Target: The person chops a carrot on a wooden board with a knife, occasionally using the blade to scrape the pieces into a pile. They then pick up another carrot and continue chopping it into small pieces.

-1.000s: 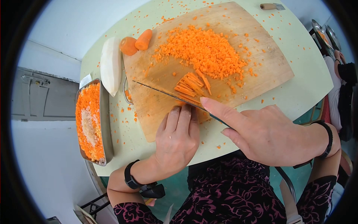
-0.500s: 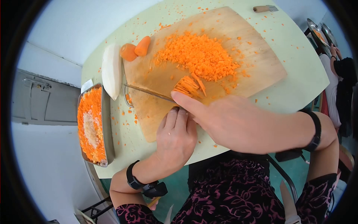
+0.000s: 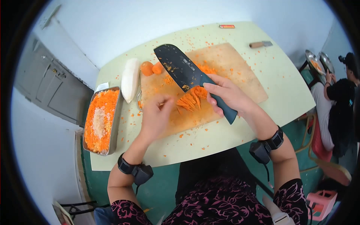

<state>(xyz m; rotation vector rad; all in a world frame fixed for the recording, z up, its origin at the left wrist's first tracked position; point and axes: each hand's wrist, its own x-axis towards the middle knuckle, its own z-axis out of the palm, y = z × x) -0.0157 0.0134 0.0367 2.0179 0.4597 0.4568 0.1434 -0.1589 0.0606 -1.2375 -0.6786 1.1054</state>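
My right hand point(image 3: 227, 93) grips the dark handle of a broad kitchen knife point(image 3: 180, 65). Its black blade is raised over the wooden cutting board point(image 3: 243, 71), flat side showing and speckled with carrot bits. Just below the blade lies a bunch of carrot strips point(image 3: 188, 101). Chopped carrot point(image 3: 206, 68) sits behind the knife, partly hidden by it. My left hand point(image 3: 156, 114) hovers over the board's left part, its fingers curled together in a pinch; whether anything is between them is too blurred to tell.
Left of the board lie a peeled white radish point(image 3: 130, 80) and carrot pieces point(image 3: 147, 68). A metal tray point(image 3: 116, 129) holds chopped carrot and a pale heap. A wooden-handled tool point(image 3: 258, 44) and a small red packet point(image 3: 227, 26) lie farther back. Another person point(image 3: 339, 101) sits at the right.
My right hand has lifted the knife off the board and turned its flat side up. My left hand has moved up and left, away from the carrot strips. The view has shifted.
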